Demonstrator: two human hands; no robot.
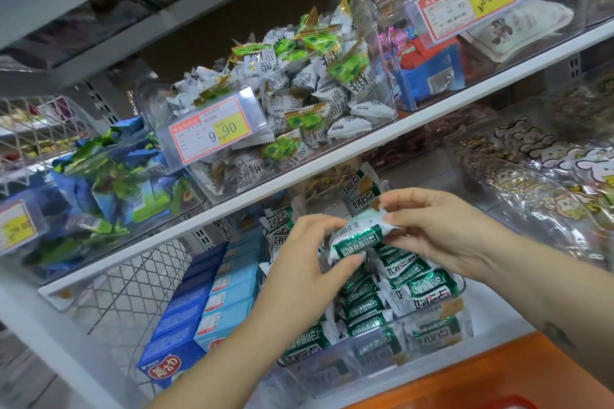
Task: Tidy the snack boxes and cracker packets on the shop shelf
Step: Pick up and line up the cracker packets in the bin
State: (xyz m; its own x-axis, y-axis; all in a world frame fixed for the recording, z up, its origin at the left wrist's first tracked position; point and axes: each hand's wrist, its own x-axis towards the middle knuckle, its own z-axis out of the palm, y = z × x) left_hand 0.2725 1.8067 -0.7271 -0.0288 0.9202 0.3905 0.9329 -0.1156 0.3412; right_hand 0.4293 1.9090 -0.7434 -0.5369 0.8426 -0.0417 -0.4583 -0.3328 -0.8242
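Cracker packet [357, 237], green and white, held over the lower shelf [491, 302], pinched at either end by the fingers [315, 221] of the left hand [309, 252] and right hand [442, 229]. Directly below the fingers, matching packets [408, 279] fill a clear bin [332, 373]. Blue snack boxes [202, 302] stand in rows to their left. Above them, a tub of wrapped sweets [299, 103] carries a 9.90 price tag [212, 136].

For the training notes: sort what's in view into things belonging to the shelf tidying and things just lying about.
Job: green cracker packet, pinched by left hand and right hand; clear bin of matching packets; blue snack boxes.
Lying about: green-and-white wrapped sweets; 9.90 price tag; 29.80 price tag; cartoon-print bags.
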